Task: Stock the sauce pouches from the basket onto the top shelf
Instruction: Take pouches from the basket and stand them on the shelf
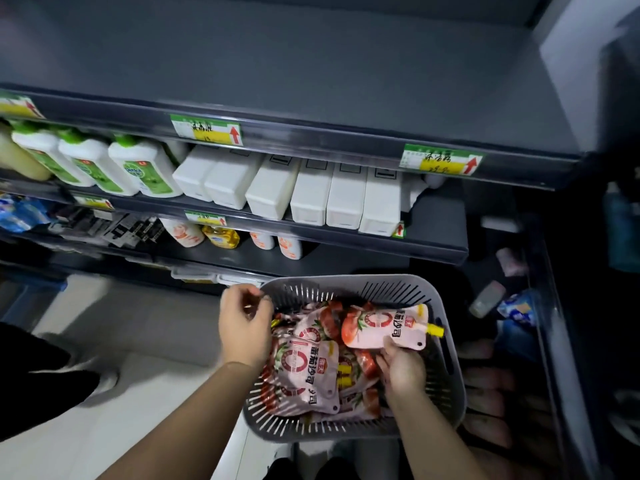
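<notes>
Head view: looks down along a dark grey shelving unit onto a basket and 2 bare hands in front of it.
Basket: the grey slotted plastic basket (346,279) sits low in the frame, in front of the lower shelves and well below the top shelf; what it rests on is hidden.
Sauce pouches: a heap of pink-and-red sauce pouches (304,368) printed with tomatoes lies inside the basket, overlapping one another, with a few yellow caps showing.
Held pouch: 1 held pouch (381,327) is above the heap at the basket's right side, lying roughly crosswise, its yellow spout cap (436,330) pointing right towards the rim.
Right hand: the right hand (401,370) is inside the basket, its fingers curled round the lower edge of the held pouch and gripping it.
Left hand: the left hand (244,323) is at the basket's left rim, over the edge of the heap; its fingers are bent and blurred, and whether they hold anything cannot be told.
Top shelf: the top shelf (311,71) is a flat grey board across the upper frame.
Price labels: green-and-yellow price labels (206,129) with red arrows are clipped to its front edge.
Shelf below: 3 white bottles with green caps (138,168) stand at the left, with a row of white rectangular containers (311,194) beside them.
Lower shelf: orange-and-white bottles (181,233) and a yellow bottle (221,237) stand here.
Floor: pale floor tiles (138,341) show left of the basket, with a light shoe (104,379) at the far left.
</notes>
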The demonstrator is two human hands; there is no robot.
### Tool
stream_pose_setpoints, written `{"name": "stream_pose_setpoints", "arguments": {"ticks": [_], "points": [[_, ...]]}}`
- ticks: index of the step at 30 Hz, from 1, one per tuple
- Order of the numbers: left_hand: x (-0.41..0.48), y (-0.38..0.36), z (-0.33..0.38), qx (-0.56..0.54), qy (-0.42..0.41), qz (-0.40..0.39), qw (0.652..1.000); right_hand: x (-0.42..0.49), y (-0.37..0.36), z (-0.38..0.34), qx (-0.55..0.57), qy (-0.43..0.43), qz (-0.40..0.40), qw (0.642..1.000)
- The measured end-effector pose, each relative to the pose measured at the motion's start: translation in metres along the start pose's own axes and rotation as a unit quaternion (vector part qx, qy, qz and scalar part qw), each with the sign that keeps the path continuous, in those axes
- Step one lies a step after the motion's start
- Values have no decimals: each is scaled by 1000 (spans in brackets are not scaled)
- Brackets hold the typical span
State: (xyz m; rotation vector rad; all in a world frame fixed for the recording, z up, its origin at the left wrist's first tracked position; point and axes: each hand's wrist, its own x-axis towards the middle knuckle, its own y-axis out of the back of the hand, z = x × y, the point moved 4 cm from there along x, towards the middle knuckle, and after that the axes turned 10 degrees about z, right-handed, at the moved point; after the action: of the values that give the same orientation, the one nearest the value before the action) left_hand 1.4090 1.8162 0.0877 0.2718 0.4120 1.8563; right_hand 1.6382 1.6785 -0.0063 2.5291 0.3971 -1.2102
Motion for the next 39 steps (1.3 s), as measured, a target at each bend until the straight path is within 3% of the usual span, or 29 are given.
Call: {"name": "stream_pose_setpoints", "arguments": {"ticks": [5,8,11,14,16,18,22,24,29,32,36,39], "points": [[-7,-37,16,-16,78,-232,970,-36,3,-28,39,111,-135,984],[-27,-52,15,-14,152,-365,919,-56,-8,-38,-34,149,-194,969],[-48,-55,6,-94,266,-441,852,-78,-26,-46,-87,203,-248,943],[-56,-46,-4,-183,335,-439,813,-89,-42,-43,-183,253,-247,917],[-54,-37,-10,-175,337,-415,827,-90,-49,-39,-251,291,-254,888],[-50,-27,-17,-138,339,-382,848,-83,-47,-29,-280,290,-239,883],[-34,-9,-35,-111,349,-325,872,-49,-23,3,-294,181,-111,932],[-30,-2,-42,-125,379,-313,862,-36,-8,24,-351,121,-67,926],[-31,0,-54,-162,426,-316,832,-24,-15,59,-438,55,-113,890],[-34,-3,-57,-163,418,-321,834,-19,-25,66,-404,-18,-65,912],[-34,-4,-57,-144,401,-354,833,-18,-32,71,-334,-36,30,941],[-33,-5,-51,-131,387,-382,829,-18,-37,76,-264,-83,47,960]]}}
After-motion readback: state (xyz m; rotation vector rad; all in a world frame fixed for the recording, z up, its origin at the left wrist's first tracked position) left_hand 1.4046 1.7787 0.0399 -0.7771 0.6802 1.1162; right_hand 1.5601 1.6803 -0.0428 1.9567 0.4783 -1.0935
